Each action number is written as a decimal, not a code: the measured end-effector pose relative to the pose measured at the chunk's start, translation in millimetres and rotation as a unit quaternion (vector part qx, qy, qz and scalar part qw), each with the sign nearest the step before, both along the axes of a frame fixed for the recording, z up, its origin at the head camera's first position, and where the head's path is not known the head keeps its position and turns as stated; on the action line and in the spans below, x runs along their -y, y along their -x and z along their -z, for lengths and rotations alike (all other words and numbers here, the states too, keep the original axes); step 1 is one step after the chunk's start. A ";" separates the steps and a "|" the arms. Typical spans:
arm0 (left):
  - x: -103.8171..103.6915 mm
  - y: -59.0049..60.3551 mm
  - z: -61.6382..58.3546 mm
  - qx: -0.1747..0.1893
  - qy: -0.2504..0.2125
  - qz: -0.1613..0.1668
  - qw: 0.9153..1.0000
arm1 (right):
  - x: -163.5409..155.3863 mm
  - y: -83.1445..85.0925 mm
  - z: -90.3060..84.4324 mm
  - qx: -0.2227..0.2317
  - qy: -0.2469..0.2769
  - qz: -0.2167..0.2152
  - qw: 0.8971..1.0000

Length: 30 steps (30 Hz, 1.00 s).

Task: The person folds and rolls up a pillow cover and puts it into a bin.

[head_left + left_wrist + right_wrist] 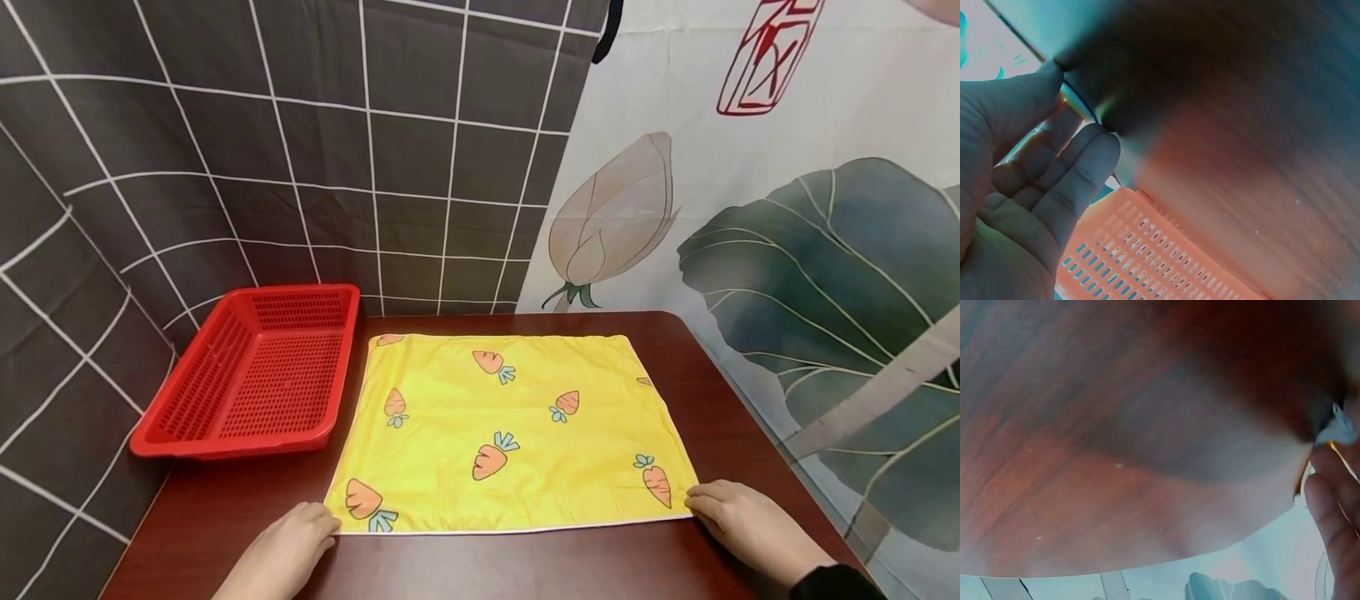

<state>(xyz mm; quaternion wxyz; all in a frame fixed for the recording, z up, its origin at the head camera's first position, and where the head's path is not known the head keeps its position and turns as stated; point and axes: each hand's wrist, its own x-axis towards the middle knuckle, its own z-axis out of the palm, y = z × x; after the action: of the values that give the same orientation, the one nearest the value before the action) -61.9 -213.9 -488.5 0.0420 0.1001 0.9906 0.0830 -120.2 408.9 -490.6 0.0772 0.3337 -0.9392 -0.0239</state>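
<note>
The yellow cloth (510, 429) is pinched at both near corners by the left hand (288, 546) and right hand (750, 521); fingers (1079, 169) are best kept tight and level along the table's (525, 567) near edge.

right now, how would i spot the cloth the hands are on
Start at the dark red-brown table. Beside the red basket lies a yellow cloth, spread flat. It alone bears orange carrots, and the left hand and right hand touch its two near corners.
</note>
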 end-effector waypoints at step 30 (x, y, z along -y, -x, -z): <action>0.6 1.6 3.4 -0.130 0.101 0.131 0.978 | 3.7 3.1 -5.0 0.020 0.048 0.130 0.990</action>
<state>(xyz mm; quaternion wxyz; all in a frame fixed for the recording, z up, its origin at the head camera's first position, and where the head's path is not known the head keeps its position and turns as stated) -63.4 -214.5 -491.9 -0.0671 0.2344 0.9691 -0.0374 -123.3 405.2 -485.6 0.0708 0.2050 -0.9760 0.0183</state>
